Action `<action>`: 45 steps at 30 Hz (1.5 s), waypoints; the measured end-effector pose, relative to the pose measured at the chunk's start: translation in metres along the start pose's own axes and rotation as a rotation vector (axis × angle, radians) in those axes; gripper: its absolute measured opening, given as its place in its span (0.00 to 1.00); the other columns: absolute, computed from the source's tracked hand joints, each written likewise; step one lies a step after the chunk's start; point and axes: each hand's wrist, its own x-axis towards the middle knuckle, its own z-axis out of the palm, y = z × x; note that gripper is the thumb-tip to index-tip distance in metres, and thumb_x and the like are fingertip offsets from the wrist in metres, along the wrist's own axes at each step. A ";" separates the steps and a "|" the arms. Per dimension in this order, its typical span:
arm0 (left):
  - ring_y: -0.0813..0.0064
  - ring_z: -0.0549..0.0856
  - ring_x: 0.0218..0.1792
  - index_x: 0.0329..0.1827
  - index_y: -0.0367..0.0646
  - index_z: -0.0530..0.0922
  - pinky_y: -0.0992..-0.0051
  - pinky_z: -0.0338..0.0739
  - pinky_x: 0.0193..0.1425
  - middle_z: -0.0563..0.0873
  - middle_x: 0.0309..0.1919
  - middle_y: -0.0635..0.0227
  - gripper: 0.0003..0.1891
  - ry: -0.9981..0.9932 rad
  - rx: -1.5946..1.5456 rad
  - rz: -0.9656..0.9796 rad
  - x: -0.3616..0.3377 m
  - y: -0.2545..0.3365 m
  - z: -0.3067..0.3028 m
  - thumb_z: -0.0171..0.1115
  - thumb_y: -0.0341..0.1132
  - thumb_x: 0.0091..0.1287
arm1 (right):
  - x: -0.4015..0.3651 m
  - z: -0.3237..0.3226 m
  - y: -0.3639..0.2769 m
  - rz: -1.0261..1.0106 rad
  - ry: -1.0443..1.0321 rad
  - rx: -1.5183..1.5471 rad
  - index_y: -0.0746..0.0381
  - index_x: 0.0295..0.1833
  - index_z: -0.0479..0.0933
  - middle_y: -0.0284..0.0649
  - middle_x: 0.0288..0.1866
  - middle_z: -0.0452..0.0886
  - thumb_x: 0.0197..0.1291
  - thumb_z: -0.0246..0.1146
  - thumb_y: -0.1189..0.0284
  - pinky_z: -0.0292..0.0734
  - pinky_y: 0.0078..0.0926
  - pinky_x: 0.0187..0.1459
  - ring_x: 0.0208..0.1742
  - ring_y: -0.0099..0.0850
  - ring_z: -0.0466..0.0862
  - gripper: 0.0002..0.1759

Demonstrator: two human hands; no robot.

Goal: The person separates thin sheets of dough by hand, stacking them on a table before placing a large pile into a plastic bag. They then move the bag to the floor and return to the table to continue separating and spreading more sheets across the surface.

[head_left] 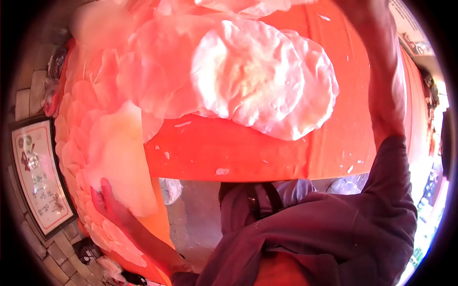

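My left hand [109, 202] reaches out at the lower left. Its thumb and a fingertip show apart, at the lower edge of a pale thin sheet [121, 152]. That sheet lies over many overlapping thin round sheets [78, 138] along the left side. Beneath the hand, more of these sheets spread down toward the front. My right forearm stretches up past the top edge at the right, with its hand outside the picture. Between the arms, a stack of crinkled, shiny round sheets [248, 71] rests on an orange cloth [229, 152].
Small pale scraps [222, 171] are scattered over the cloth. A framed panel with writing [43, 176] stands at the left beside a brick surface. Clear plastic [170, 189] shows below the table's front edge, near my legs.
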 end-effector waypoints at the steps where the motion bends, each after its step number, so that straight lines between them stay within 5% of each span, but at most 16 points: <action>1: 0.70 0.82 0.47 0.57 0.33 0.77 0.72 0.76 0.52 0.84 0.49 0.60 0.17 -0.038 -0.022 -0.020 -0.002 0.019 0.011 0.60 0.36 0.72 | -0.019 -0.017 -0.016 -0.018 -0.131 -0.018 0.63 0.42 0.80 0.41 0.33 0.82 0.53 0.63 0.81 0.75 0.26 0.25 0.26 0.30 0.81 0.09; 8: 0.63 0.80 0.56 0.61 0.34 0.74 0.67 0.75 0.59 0.80 0.57 0.55 0.22 -0.223 -0.190 0.087 0.007 0.135 0.108 0.56 0.42 0.73 | -0.202 -0.077 -0.171 0.298 -0.817 0.571 0.60 0.34 0.73 0.37 0.28 0.74 0.47 0.62 0.72 0.74 0.33 0.28 0.28 0.34 0.79 0.08; 10: 0.62 0.79 0.58 0.62 0.33 0.73 0.66 0.74 0.60 0.79 0.59 0.54 0.23 -0.216 -0.344 0.114 -0.020 0.172 0.142 0.54 0.43 0.74 | -0.260 -0.092 -0.234 0.489 -1.045 0.733 0.62 0.42 0.75 0.44 0.38 0.77 0.53 0.63 0.67 0.76 0.45 0.45 0.47 0.44 0.79 0.13; 11: 0.62 0.79 0.58 0.63 0.33 0.72 0.65 0.74 0.61 0.79 0.59 0.53 0.24 -0.190 -0.458 0.134 -0.038 0.185 0.158 0.52 0.44 0.74 | -0.277 -0.111 -0.258 0.583 -0.852 0.724 0.63 0.52 0.75 0.46 0.47 0.76 0.51 0.67 0.63 0.69 0.53 0.58 0.57 0.47 0.75 0.24; 14: 0.63 0.82 0.56 0.62 0.32 0.74 0.65 0.77 0.60 0.81 0.58 0.53 0.24 -0.185 -0.470 0.101 -0.046 0.177 0.178 0.52 0.44 0.74 | -0.262 -0.129 -0.260 0.793 -1.011 0.881 0.64 0.58 0.75 0.53 0.56 0.75 0.49 0.71 0.58 0.63 0.60 0.64 0.64 0.54 0.70 0.32; 16: 0.64 0.84 0.53 0.62 0.35 0.75 0.65 0.79 0.57 0.82 0.57 0.56 0.22 -0.285 0.140 0.776 -0.015 0.080 0.159 0.54 0.43 0.73 | -0.266 -0.138 -0.259 0.901 -0.944 0.714 0.63 0.58 0.76 0.58 0.62 0.71 0.49 0.71 0.56 0.58 0.62 0.67 0.67 0.59 0.66 0.33; 18: 0.84 0.81 0.35 0.53 0.37 0.76 0.82 0.75 0.39 0.79 0.30 0.77 0.13 -0.234 -0.621 -0.401 -0.063 0.088 0.221 0.51 0.36 0.74 | -0.261 -0.146 -0.250 0.976 -0.976 0.547 0.62 0.60 0.74 0.60 0.66 0.67 0.49 0.71 0.54 0.56 0.64 0.68 0.70 0.60 0.64 0.35; 19: 0.88 0.75 0.29 0.45 0.43 0.76 0.84 0.69 0.33 0.74 0.25 0.82 0.07 -0.721 -0.695 -0.306 -0.046 -0.002 0.214 0.52 0.36 0.74 | -0.266 -0.148 -0.254 0.989 -1.011 0.533 0.62 0.61 0.74 0.60 0.67 0.67 0.50 0.70 0.53 0.53 0.65 0.69 0.71 0.61 0.62 0.36; 22: 0.85 0.77 0.33 0.42 0.45 0.76 0.80 0.74 0.33 0.79 0.33 0.78 0.04 -0.539 -0.348 -0.552 -0.088 -0.079 0.241 0.63 0.32 0.68 | -0.287 -0.143 -0.268 0.988 -1.085 0.507 0.62 0.64 0.72 0.62 0.69 0.64 0.53 0.67 0.50 0.47 0.69 0.71 0.74 0.62 0.57 0.38; 26: 0.70 0.84 0.44 0.55 0.38 0.76 0.70 0.81 0.45 0.82 0.43 0.66 0.15 -0.560 0.077 -0.097 -0.050 -0.141 0.218 0.62 0.33 0.68 | -0.288 -0.143 -0.277 0.976 -1.172 0.486 0.63 0.61 0.74 0.61 0.67 0.67 0.53 0.68 0.53 0.50 0.65 0.71 0.72 0.60 0.60 0.34; 29: 0.59 0.82 0.47 0.55 0.37 0.75 0.64 0.78 0.52 0.82 0.45 0.61 0.19 -0.375 0.579 0.693 0.004 -0.107 0.216 0.65 0.33 0.63 | -0.284 -0.140 -0.277 0.958 -1.223 0.483 0.63 0.59 0.76 0.59 0.66 0.69 0.53 0.69 0.56 0.52 0.63 0.70 0.71 0.59 0.62 0.31; 34: 0.52 0.81 0.48 0.48 0.41 0.79 0.59 0.78 0.47 0.81 0.43 0.58 0.17 -0.418 0.691 0.889 0.075 -0.140 0.236 0.69 0.34 0.55 | -0.274 -0.141 -0.273 0.968 -1.324 0.530 0.63 0.55 0.78 0.57 0.64 0.71 0.52 0.70 0.61 0.56 0.58 0.69 0.69 0.57 0.66 0.26; 36: 0.52 0.82 0.45 0.44 0.42 0.80 0.59 0.79 0.44 0.82 0.41 0.58 0.14 -0.518 0.709 0.911 0.093 -0.148 0.238 0.68 0.34 0.55 | -0.256 -0.141 -0.267 0.971 -1.153 0.413 0.63 0.54 0.80 0.56 0.63 0.73 0.52 0.71 0.63 0.58 0.57 0.69 0.68 0.56 0.67 0.24; 37: 0.53 0.83 0.42 0.43 0.42 0.79 0.59 0.79 0.42 0.83 0.39 0.58 0.12 -0.518 0.690 0.852 0.102 -0.148 0.235 0.67 0.33 0.57 | -0.242 -0.139 -0.263 0.953 -1.021 0.327 0.62 0.43 0.82 0.51 0.50 0.81 0.51 0.72 0.69 0.72 0.48 0.58 0.55 0.51 0.78 0.14; 41: 0.55 0.85 0.33 0.38 0.43 0.79 0.60 0.78 0.37 0.84 0.29 0.56 0.03 -0.515 0.625 0.616 0.138 -0.146 0.223 0.61 0.30 0.62 | -0.170 -0.123 -0.247 1.138 -0.812 0.396 0.63 0.32 0.81 0.42 0.32 0.84 0.51 0.72 0.74 0.79 0.35 0.37 0.36 0.40 0.84 0.06; 45: 0.61 0.81 0.25 0.35 0.39 0.75 0.65 0.74 0.31 0.81 0.25 0.57 0.04 -0.376 0.384 0.655 0.157 -0.058 0.165 0.59 0.29 0.67 | -0.147 -0.082 -0.251 1.554 -0.694 0.797 0.67 0.41 0.82 0.46 0.36 0.84 0.60 0.67 0.73 0.80 0.32 0.39 0.38 0.38 0.85 0.08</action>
